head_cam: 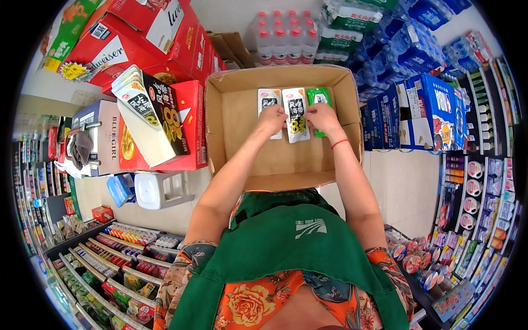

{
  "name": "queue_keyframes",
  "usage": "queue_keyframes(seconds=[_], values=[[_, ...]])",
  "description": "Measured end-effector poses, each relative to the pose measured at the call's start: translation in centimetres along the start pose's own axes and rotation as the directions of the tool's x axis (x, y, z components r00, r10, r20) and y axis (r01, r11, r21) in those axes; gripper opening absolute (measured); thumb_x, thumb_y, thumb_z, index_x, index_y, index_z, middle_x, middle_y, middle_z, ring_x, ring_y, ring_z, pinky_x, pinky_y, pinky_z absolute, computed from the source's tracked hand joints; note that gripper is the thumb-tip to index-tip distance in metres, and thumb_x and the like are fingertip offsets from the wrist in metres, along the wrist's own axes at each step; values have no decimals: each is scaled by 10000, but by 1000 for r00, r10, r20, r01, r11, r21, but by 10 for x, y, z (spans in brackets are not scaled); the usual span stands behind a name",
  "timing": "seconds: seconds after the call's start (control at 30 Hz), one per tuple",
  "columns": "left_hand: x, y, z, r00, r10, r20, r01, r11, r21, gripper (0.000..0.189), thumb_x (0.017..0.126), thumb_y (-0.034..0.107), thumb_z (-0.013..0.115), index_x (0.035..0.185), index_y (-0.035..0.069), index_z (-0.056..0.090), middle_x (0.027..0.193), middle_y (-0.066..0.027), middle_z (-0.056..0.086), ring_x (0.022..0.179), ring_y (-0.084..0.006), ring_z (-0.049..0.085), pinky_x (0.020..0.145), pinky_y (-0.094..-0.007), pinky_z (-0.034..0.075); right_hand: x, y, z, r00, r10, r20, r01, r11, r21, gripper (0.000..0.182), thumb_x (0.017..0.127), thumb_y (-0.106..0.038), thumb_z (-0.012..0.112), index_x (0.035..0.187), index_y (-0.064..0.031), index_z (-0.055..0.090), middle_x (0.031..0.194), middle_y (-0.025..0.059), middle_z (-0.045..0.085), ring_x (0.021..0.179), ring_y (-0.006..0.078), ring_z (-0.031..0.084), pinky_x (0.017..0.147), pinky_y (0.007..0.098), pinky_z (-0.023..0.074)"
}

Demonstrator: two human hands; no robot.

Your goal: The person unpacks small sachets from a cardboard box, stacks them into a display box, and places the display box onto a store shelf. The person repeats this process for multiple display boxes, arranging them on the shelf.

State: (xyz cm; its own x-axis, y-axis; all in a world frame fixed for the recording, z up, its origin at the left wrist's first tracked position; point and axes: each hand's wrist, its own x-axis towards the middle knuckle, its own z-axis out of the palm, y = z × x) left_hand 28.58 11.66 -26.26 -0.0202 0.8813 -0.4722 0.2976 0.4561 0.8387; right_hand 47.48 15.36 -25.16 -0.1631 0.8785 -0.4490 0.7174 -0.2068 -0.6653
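Observation:
An open cardboard box [280, 165] lies before me with three snack packets in a row on its brown inner surface. The middle one, a white-and-black snack packet [295, 128], is held at its two long edges. My left hand [272, 120] has its fingertips on the left edge and partly covers the left white-and-black packet [269, 95]. On the other side, my right hand [324, 119] grips the right edge with thumb and finger. It lies across a green snack packet [318, 95], hiding that packet's middle.
At left, an open display carton [150, 136] of similar packets rests on a red carton [192, 115]. Bottled water packs [286, 41] stand beyond the box. Blue NBA-marked cartons [433, 111] are at right, a white plastic stool [154, 192] at lower left. Stocked shelves [474, 185] line the sides.

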Motion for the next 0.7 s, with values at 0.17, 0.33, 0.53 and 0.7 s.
queue_keyframes(seconds=[0.17, 0.33, 0.53, 0.7], values=[[-12, 11, -14, 997, 81, 13, -81, 996, -35, 80, 909, 85, 622, 925, 8, 612, 775, -31, 665, 672, -94, 656, 568, -240, 496, -9, -12, -13, 1000, 14, -26, -9, 983, 183, 168, 824, -174, 708, 915, -40, 662, 790, 61, 712, 679, 140, 702, 643, 300, 536], [-43, 33, -28, 978, 202, -49, -203, 979, -24, 89, 910, 82, 627, 931, -3, 609, 770, -44, 670, 675, -95, 640, 604, -248, 494, -37, -39, -33, 996, -90, -22, 93, 966, 241, 164, 815, -165, 717, 877, -29, 650, 766, 62, 690, 666, 131, 688, 619, 281, 513], [-86, 57, -51, 916, 374, -145, -364, 927, 90, 116, 912, 82, 627, 976, -13, 608, 787, -59, 685, 693, -112, 636, 642, -281, 501, -68, -73, -44, 971, -236, -37, 231, 892, 389, 141, 841, -89, 695, 899, 29, 645, 759, 41, 669, 644, 90, 610, 594, 234, 478], [-132, 83, -80, 858, 475, -194, -450, 879, 160, 147, 919, 90, 627, 1017, -18, 607, 814, -77, 691, 727, -130, 636, 689, -298, 508, -102, -115, -50, 953, -293, -79, 299, 865, 403, 124, 852, -92, 692, 888, 19, 652, 774, 42, 672, 670, 86, 610, 604, 226, 470]])
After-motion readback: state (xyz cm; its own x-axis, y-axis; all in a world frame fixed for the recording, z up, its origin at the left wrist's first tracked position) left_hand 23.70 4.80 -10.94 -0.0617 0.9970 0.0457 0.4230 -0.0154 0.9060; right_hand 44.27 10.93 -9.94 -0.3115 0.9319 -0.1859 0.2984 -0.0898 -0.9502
